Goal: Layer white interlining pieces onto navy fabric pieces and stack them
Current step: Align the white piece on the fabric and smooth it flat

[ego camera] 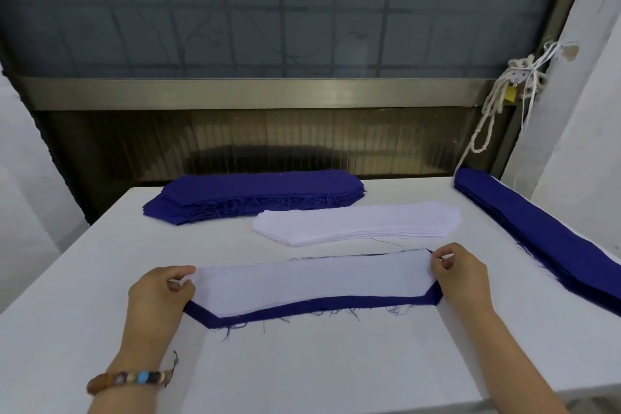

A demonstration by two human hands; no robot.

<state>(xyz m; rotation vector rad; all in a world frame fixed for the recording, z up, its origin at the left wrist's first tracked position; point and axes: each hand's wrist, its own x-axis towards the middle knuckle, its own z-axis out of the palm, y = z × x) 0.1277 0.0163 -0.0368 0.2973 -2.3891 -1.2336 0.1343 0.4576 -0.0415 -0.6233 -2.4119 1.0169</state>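
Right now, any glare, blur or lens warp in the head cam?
Head view: wide-angle stretch, table sides splay and walls lean; mild sheen on the metal sill, no harsh glare; light soft and even, hardly any shadow; white piece on the white table is low contrast; no motion blur.
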